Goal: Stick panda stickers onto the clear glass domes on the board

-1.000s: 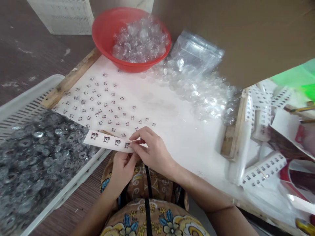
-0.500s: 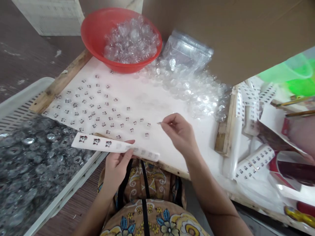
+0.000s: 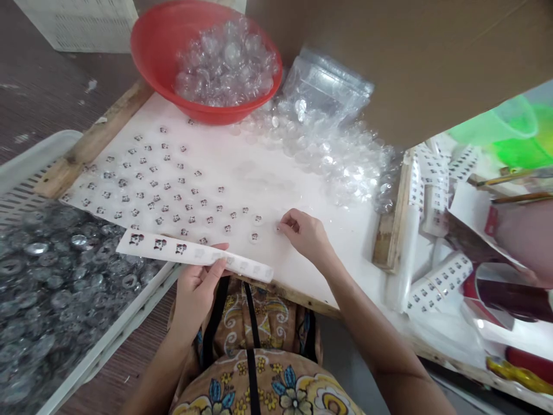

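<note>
My left hand pinches a white strip of panda stickers at the table's front edge. Dark pandas show on the strip's left end; the rest of it looks blank or faint. Over the white tabletop, my right hand has thumb and index finger pressed together, with a small dark-marked sticker at the tips. Left of that hand, many clear round discs with panda stickers lie spread in loose rows. Plain clear discs are heaped toward the back right.
A red bowl of clear pieces stands at the back, beside a clear zip bag. At left is a white crate of clear pieces. Wooden strips edge the table. Sticker rolls lie at right, below a cardboard box.
My right hand has come down slightly to the tabletop, near a bare disc. My left hand keeps its hold on the strip. The whole view has shifted a little.
</note>
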The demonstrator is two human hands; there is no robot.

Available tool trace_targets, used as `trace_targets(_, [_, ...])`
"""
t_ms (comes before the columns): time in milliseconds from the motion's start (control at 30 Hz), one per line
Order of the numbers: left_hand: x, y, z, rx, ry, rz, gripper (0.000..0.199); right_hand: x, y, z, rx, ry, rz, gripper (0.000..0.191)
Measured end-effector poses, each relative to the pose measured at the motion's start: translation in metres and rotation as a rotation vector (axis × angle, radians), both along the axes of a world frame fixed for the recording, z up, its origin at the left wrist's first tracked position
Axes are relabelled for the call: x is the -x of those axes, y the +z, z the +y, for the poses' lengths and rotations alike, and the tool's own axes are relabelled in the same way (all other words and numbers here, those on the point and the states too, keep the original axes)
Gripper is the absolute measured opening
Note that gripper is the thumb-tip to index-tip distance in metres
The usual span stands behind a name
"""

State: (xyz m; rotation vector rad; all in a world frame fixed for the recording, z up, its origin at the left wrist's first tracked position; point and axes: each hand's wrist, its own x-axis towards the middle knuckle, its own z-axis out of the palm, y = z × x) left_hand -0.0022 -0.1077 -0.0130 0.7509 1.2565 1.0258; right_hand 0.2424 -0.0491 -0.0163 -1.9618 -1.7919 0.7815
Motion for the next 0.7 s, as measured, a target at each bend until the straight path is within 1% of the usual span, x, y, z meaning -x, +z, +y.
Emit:
trace_targets(67, [0.0, 0.0, 0.0, -0.005, 0.004, -0.01, 0.033, 0.004, -0.004, -0.001, -0.051, 0.026, -0.072, 0.007])
trace_targets(133, [-0.001, -0.001, -0.001, -0.002, 0.004, -0.02, 0.033, 0.006, -0.008, -0.003, -0.086, 0.033, -0.1, 0.009])
trace_targets(233, [-0.003, 0.001, -0.004, 0.002, -0.005, -0.042, 0.034, 0.008, -0.011, -0.006, -0.096, 0.022, -0.054, 0.016])
trace_targets(300, [-0.006, 0.002, -0.007, -0.002, -0.037, -0.068, 0.033, 0.012, -0.007, -0.008, -0.11, 0.008, -0.036, 0.022])
trace_targets(367, [-0.008, 0.004, -0.009, -0.003, -0.081, -0.088, 0.032, 0.024, 0.005, -0.009, -0.144, 0.013, 0.009, 0.02])
trace_targets(433, [-0.012, 0.006, -0.011, -0.016, -0.118, -0.088, 0.03, 0.043, 0.023, -0.009, -0.16, 0.064, 0.151, 0.015])
trace_targets(500, [-0.016, 0.008, -0.012, -0.058, -0.139, -0.052, 0.024, 0.066, 0.043, -0.008, -0.13, 0.167, 0.345, 0.015])
trace_targets(567, [-0.019, 0.01, -0.01, -0.103, -0.16, 0.017, 0.021, 0.088, 0.06, -0.007, -0.105, 0.296, 0.463, 0.016])
trace_targets(633, [-0.021, 0.01, -0.008, -0.114, -0.175, 0.087, 0.03, 0.104, 0.068, -0.006, -0.122, 0.374, 0.478, 0.01])
trace_targets(700, [-0.021, 0.01, -0.006, -0.097, -0.178, 0.121, 0.032, 0.115, 0.067, -0.006, -0.19, 0.385, 0.424, 0.003])
